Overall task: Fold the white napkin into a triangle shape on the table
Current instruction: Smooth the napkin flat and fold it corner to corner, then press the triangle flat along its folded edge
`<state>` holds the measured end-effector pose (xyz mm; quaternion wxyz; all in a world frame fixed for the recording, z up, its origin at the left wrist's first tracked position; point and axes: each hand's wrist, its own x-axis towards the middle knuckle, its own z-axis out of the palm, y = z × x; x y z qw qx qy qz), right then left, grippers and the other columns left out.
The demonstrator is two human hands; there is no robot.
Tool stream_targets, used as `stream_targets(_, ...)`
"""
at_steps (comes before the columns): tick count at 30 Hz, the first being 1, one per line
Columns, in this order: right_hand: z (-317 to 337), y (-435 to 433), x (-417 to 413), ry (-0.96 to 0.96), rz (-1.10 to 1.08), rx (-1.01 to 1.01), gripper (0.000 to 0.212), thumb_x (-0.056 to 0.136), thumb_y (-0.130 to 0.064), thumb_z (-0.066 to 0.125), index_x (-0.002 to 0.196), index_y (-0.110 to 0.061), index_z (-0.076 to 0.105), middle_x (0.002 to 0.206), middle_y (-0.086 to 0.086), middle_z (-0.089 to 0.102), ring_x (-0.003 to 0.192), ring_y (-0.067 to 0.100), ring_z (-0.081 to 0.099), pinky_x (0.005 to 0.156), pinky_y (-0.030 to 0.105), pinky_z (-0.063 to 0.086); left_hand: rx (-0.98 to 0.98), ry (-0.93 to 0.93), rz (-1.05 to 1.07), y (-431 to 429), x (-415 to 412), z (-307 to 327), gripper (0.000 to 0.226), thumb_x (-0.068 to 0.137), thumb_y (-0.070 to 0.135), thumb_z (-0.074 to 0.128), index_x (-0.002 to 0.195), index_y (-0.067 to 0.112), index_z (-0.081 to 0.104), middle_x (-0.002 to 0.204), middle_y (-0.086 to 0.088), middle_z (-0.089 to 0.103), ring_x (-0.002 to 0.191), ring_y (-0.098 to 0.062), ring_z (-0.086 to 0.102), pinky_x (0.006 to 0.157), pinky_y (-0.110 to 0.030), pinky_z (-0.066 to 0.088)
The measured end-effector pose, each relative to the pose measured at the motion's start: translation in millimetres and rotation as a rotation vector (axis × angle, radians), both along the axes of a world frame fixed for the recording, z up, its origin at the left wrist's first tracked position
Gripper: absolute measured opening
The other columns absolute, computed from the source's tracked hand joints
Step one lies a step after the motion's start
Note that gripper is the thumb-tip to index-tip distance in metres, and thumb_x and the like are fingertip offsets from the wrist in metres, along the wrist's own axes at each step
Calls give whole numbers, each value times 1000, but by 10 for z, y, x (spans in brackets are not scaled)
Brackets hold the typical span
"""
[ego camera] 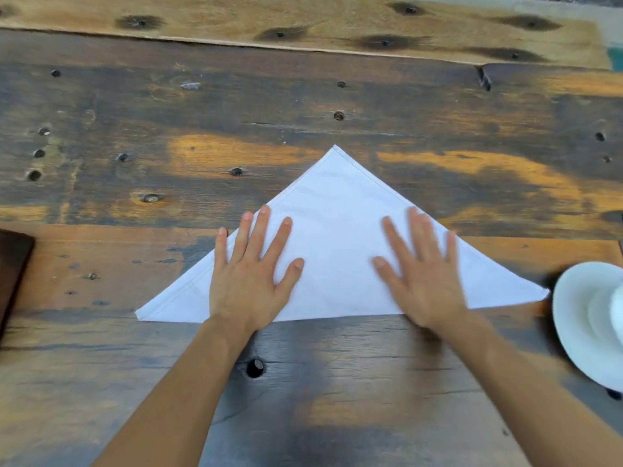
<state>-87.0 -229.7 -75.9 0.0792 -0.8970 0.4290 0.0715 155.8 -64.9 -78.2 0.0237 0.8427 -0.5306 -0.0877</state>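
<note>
Dark board (13, 274) at the left edge of the desk (303, 96), apart from the work. Napkin (337, 230) lies flat mid-desk on the near side, already a triangle. Left grip (251, 281) rests flat on its left half, fingers straight and spread, clamped on nothing. Right grip (426, 278) rests flat on the right half, fingers spread, somewhat blurred. Plate (580, 318) at right; the napkin's right corner sits just beside its rim. Judgement: the step in hand is smoothing and setting the fold. To do it well, press from the centre outward along the near folded edge toward each corner, keep the hems matched at the apex, and do not drag the top layer off the lower. Apex points away from the person. The long axis, the folded edge, runs left to right, right end slightly farther off.
</note>
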Motion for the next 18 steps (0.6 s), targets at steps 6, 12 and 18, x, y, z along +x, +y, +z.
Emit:
stream_targets(6,139,-253,-505,16,-157,24,72,96,-71,11,160,-38,7,170,7,3,155,22,0,123,56,-2,5,14,3,-18,-40,29,68,101,66,14,163,38,9,173,3,-1,159,-22,-1,127,-55,0)
stream_targets(12,124,-254,-496,5,-140,34,72,97,-71,8,160,-38,1,170,6,-3,155,19,-6,123,55,-7,7,8,-17,-23,-28,27,67,103,61,18,163,32,16,173,-1,5,159,-26,4,125,-61,4)
stream_targets(18,75,-256,-528,-2,-118,1,68,100,-68,12,160,-37,1,170,7,-2,155,20,-5,122,57,-4,-143,-41,-127,-107,-871,150,64,105,42,26,159,8,29,168,-13,24,155,-36,22,122,-64,18)
